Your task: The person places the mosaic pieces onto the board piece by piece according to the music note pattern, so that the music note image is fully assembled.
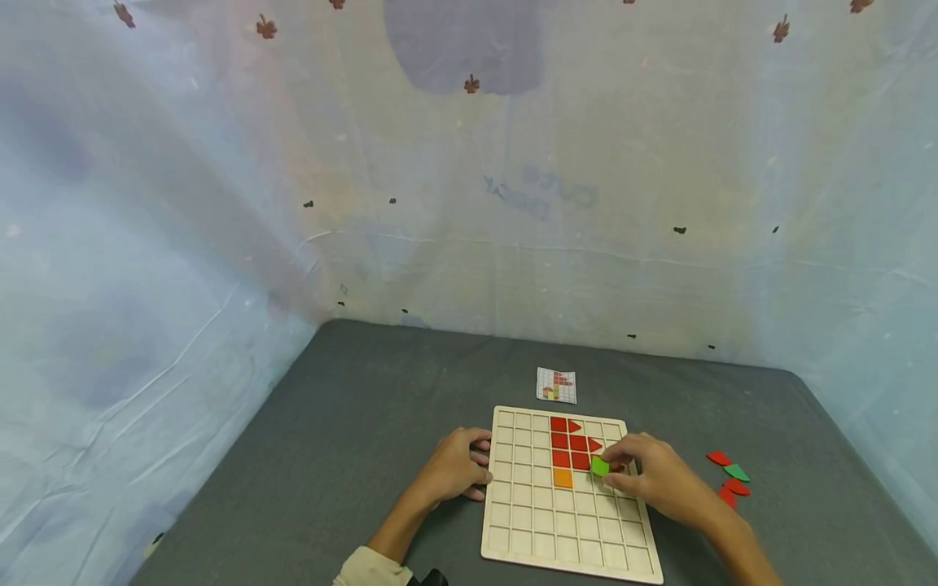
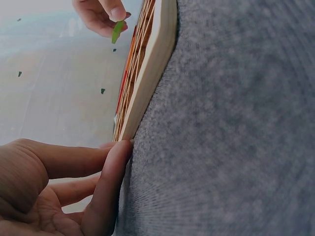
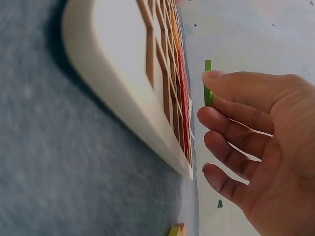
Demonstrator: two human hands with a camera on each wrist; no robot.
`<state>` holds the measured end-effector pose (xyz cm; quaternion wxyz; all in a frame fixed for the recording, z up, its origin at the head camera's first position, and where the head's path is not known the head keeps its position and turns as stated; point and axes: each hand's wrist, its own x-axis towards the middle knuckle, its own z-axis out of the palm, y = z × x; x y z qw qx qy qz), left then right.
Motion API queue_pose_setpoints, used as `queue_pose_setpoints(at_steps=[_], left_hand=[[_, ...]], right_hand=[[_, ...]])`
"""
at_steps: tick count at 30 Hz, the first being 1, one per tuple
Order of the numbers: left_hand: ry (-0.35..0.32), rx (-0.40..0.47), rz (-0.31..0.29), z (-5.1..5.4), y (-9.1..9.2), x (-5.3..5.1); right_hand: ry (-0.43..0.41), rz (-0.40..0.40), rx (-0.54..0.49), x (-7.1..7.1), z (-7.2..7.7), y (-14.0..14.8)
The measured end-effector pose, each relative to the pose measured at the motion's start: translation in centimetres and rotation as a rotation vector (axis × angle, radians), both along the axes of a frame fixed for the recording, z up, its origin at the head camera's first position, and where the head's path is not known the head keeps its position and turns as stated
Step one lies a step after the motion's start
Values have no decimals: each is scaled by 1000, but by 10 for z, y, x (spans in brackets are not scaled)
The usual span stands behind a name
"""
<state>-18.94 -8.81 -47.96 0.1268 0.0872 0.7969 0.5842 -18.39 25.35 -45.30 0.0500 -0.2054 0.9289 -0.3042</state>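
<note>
A light wooden grid board (image 1: 542,521) lies on the dark table. Several red square and pointed pieces (image 1: 560,441) and one orange square (image 1: 563,478) sit in its cells. My left hand (image 1: 456,464) holds the board's left edge, its thumb and fingers meeting there in the left wrist view (image 2: 74,182). Above the board's right half, my right hand (image 1: 648,472) pinches a green square tile (image 1: 599,466) between thumb and index finger. In the right wrist view the tile (image 3: 207,88) is seen edge-on, held off the board, with the other fingers loosely bent.
Behind the board lies a small printed pattern card (image 1: 556,385) with a coloured grid. Loose red pieces (image 1: 736,487) and a green piece (image 1: 736,472) lie on the table to the right. A pale patterned cloth (image 1: 469,179) surrounds the table.
</note>
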Motion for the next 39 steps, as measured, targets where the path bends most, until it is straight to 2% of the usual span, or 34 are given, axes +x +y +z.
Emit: queue_pose_setpoints(at_steps=[6, 11, 17, 23, 30, 39], left_hand=[[9, -6, -1, -2, 0, -1], [-1, -8, -1, -1, 1, -2], [1, -6, -3, 0, 1, -1], [4, -6, -3, -1, 1, -1], [4, 4, -5, -2, 0, -1], [6, 6, -2, -2, -1, 1]], right_hand=[[-7, 56, -65, 2, -5, -7], [-4, 105, -78, 4, -7, -15], [7, 119, -36, 8, -8, -25], [-44, 114, -52, 11, -8, -32], [18, 161, -34, 12, -9, -37], [-33, 157, -19, 13, -7, -37]])
